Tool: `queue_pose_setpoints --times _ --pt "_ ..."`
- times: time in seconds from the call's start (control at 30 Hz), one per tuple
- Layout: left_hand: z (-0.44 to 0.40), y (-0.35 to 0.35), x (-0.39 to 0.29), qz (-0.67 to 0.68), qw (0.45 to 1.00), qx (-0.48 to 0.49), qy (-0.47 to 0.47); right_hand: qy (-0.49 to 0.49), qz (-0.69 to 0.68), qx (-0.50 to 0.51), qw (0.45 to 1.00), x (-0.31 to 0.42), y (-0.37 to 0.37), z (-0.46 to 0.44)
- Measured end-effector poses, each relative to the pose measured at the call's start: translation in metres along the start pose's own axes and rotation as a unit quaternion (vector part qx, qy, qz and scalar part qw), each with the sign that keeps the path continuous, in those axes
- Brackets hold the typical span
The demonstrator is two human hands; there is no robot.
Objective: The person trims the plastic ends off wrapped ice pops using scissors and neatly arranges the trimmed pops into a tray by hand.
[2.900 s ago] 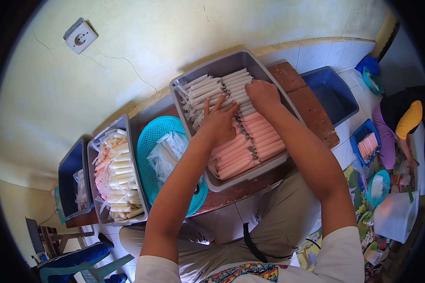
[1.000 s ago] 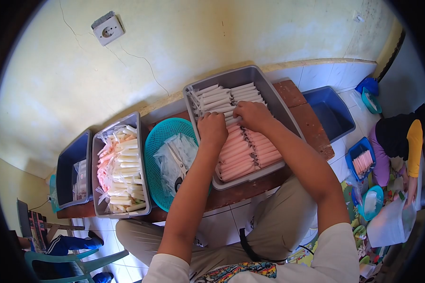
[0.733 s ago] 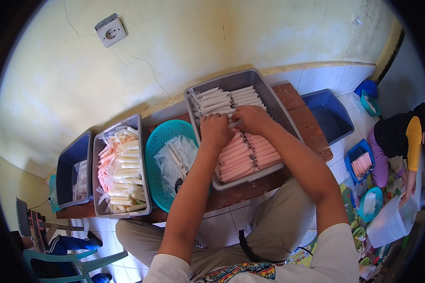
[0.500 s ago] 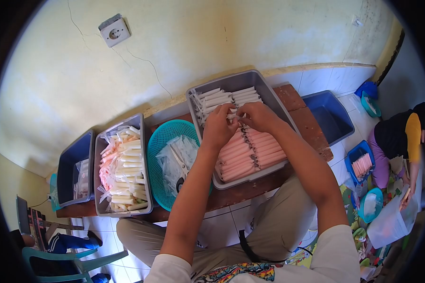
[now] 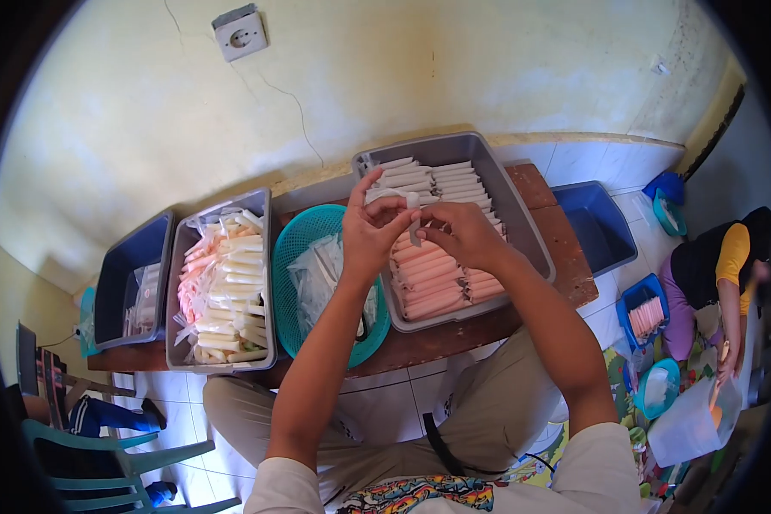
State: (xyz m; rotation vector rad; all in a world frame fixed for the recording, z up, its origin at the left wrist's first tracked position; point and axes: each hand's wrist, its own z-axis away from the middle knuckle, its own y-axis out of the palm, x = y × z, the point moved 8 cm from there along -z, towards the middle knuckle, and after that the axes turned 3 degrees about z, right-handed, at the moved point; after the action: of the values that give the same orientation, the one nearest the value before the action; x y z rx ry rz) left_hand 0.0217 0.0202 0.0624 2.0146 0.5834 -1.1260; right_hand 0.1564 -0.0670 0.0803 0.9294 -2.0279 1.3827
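Note:
Over the grey tray (image 5: pixel 535 244) of packed tubes, my left hand (image 5: pixel 370 233) pinches a small white-filled plastic tube (image 5: pixel 414 202) between thumb and fingers, its index finger raised. The tube points toward me, with a clear plastic end hanging below it. My right hand (image 5: pixel 464 233) has its fingertips closed on that plastic end. Below, white tubes (image 5: pixel 454 176) lie in rows at the tray's far part and pink tubes (image 5: pixel 433 287) in rows nearer me. To the left, a teal basket (image 5: pixel 284 248) holds clear plastic bags (image 5: pixel 317 270); the scissors are mostly hidden by my left forearm.
A grey tray (image 5: pixel 173 330) of loose pink and cream tubes and a dark tray (image 5: pixel 103 300) stand left on the wooden bench (image 5: pixel 574 257). A blue tub (image 5: pixel 604 227) is beyond the right end. A person (image 5: pixel 702 274) sits at right; a green chair (image 5: pixel 137 463) is at lower left.
My hands have risen off the rows, bringing the white tube into view between them. The left index finger has lifted away. The camera view has shifted slightly.

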Motion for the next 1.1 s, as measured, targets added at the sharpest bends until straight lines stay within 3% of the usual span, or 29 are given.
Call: queue_pose_setpoints --times 0.1,0.17,0.37,0.57,0.87,1.1 --pt "0.01 -0.024 -0.009 -0.022 1.0 -0.011 -0.003 0.047 -0.015 0.045 0.998 0.003 0.02 0.002" --pt "0.02 -0.047 -0.007 -0.166 0.985 -0.018 -0.046 0.042 -0.035 0.035 0.998 0.009 0.026 0.001" --pt "0.043 -0.082 -0.037 -0.256 0.966 -0.036 -0.023 0.04 -0.091 -0.008 0.995 0.041 0.043 -0.004" --pt "0.058 -0.099 -0.053 -0.274 0.961 -0.026 -0.011 0.029 -0.138 -0.032 0.989 0.052 0.069 -0.018" --pt "0.078 -0.104 -0.063 -0.366 0.929 -0.029 0.05 0.054 -0.108 -0.004 0.993 0.05 0.106 -0.026" --pt "0.091 -0.112 -0.06 -0.374 0.926 -0.034 0.037 0.055 -0.093 -0.006 0.994 0.039 0.114 -0.029"
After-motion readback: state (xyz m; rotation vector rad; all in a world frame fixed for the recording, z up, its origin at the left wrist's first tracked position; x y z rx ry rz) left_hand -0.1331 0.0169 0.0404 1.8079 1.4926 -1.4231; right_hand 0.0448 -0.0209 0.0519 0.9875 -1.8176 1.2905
